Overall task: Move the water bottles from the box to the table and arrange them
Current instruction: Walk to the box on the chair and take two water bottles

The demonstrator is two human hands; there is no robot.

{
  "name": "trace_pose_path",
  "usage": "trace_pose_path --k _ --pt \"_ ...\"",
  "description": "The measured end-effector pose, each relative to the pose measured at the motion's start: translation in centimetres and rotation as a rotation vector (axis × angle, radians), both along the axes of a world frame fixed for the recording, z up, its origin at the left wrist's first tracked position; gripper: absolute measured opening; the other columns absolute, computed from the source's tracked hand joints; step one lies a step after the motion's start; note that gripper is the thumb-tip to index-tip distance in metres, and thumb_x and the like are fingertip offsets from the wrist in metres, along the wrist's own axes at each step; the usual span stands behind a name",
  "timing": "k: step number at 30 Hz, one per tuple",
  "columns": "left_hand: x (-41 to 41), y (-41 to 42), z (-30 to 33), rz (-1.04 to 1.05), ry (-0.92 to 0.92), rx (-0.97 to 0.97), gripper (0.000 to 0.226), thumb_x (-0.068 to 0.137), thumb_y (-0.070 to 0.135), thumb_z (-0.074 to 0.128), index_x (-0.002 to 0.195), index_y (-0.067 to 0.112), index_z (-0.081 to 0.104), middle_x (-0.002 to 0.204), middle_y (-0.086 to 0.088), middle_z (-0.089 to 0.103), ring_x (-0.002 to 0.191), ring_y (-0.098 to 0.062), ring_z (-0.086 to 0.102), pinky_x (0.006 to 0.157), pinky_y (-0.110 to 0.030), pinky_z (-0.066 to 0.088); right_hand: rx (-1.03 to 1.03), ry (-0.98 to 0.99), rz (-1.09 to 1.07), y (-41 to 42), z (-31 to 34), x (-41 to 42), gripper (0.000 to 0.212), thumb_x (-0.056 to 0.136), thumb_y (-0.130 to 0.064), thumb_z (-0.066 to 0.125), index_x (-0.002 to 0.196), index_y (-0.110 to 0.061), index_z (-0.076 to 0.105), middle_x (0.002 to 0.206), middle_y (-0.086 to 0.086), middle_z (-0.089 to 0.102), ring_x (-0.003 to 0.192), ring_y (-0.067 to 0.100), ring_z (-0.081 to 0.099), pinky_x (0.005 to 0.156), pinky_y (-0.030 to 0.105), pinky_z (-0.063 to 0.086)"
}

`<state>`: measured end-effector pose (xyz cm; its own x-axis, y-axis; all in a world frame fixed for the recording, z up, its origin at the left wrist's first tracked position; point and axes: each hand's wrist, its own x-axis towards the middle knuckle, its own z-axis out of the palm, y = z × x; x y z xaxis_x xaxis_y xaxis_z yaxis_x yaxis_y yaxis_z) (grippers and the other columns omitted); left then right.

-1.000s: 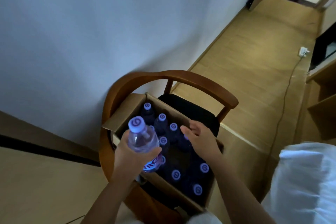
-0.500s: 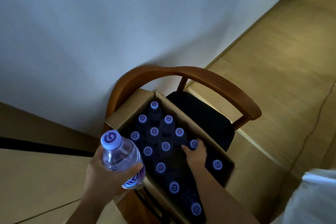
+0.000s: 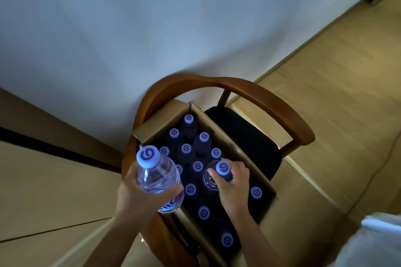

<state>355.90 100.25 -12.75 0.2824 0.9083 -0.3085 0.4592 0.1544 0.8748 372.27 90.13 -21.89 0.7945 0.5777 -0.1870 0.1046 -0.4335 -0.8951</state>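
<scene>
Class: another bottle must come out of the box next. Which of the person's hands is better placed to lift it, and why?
The right hand: it already grips a bottle's neck inside the box. The left hand is occupied holding a lifted bottle.

- Wooden chair (image 3: 256, 95): curved brown backrest rail, set close against the wall
- Black seat cushion (image 3: 243, 132) on the chair, partly visible
- Pale wall (image 3: 152, 28), plain, fills the upper view
- Light wood-look floor (image 3: 338, 84), planks running diagonally
- Thin dark cable (image 3: 384, 159) lying on the floor at right
- White fabric (image 3: 377, 243) at lower right corner, identity unclear
</scene>
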Motion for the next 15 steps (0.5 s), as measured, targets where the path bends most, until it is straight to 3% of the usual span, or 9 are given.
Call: trace_pose_path --k 2,4,7,11,15 --pt "-0.7 -0.6 0.2 0.045 -0.014 0.002 0.079 0.024 0.050 0.082 0.096 0.021 0.065 0.081 0.003 0.073 0.073 -0.010 0.070 0.064 -0.028 0.054 0.175 0.042 -0.011 0.3 2.9 -0.8 0.027 0.068 -0.031 0.080 0.082 -0.039 0.058 0.091 -0.023 0.051 0.096 0.000 0.046 0.075 0.006 0.038" --pt "-1.7 -1.2 0.5 0.092 -0.042 0.022 0.074 0.025 0.046 0.083 0.093 0.021 0.066 0.080 0.005 0.073 0.071 -0.009 0.070 0.064 -0.029 0.055 0.319 0.100 -0.002 1.2 5.7 -1.7 0.022 0.065 -0.034 0.073 0.082 -0.032 0.058 0.089 -0.020 0.056 0.091 0.004 0.054 0.073 0.005 0.040" --pt "-4.2 -1.8 1.2 0.169 -0.077 0.056 0.068 0.027 0.041 0.083 0.090 0.021 0.066 0.081 0.006 0.073 0.070 -0.010 0.070 0.063 -0.031 0.054 0.457 0.199 0.218 3.0 9.5 -4.0 0.024 0.072 -0.032 0.067 0.090 -0.019 0.059 0.086 -0.019 0.064 0.080 -0.002 0.061 0.071 0.007 0.043" --pt "-9.1 -2.4 3.0 0.214 -0.078 0.153 0.062 0.032 0.040 0.083 0.089 0.022 0.065 0.084 0.006 0.073 0.071 -0.011 0.070 0.061 -0.025 0.054 0.511 0.090 0.556 4.8 12.9 -8.2 0.018 0.079 -0.037 0.062 0.084 -0.022 0.055 0.081 -0.008 0.062 0.072 0.001 0.060 0.069 0.007 0.044" --pt "-15.4 -3.6 4.8 0.327 -0.077 0.228 0.060 0.032 0.042 0.081 0.088 0.024 0.065 0.082 0.009 0.073 0.069 -0.006 0.068 0.055 -0.015 0.051 0.544 0.059 0.743 6.0 14.7 -14.0 0.014 0.081 -0.031 0.066 0.082 -0.024 0.054 0.076 -0.007 0.060 0.071 0.005 0.060 0.066 0.010 0.045"
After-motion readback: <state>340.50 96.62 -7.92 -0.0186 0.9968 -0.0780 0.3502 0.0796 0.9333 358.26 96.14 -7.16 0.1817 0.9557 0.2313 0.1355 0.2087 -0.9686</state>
